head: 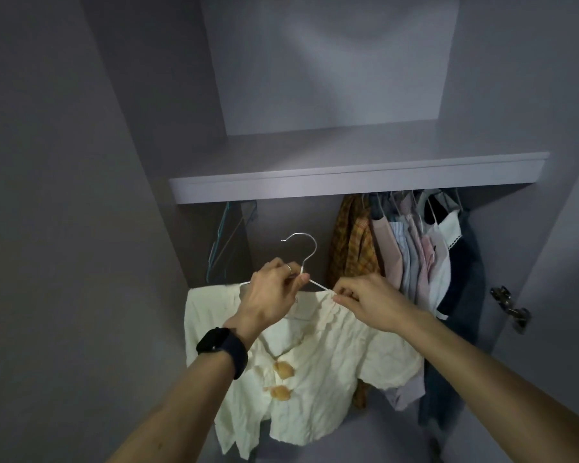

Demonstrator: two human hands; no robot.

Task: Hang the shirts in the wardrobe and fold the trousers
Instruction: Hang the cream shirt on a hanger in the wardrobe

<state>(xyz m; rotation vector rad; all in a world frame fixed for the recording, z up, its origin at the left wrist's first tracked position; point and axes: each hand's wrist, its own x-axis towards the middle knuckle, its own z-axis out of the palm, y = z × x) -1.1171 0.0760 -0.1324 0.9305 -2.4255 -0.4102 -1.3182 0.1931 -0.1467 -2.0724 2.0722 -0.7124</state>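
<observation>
centrally, low in the frame, the left hand (274,295) grips the hanger (300,248) at its neck while the right hand (365,300) pinches the cream shirt (315,379) collar, before the open wardrobe (348,182).

There are two hands, the left hand (271,295) and the right hand (371,302). One shirt (315,379) has two buttons (283,369). One hanger (301,248), one watch (219,345), one ring (288,268), one shelf (348,182), one hinge (510,309). Several clothes (415,248) hang; their number is unclear.
</observation>
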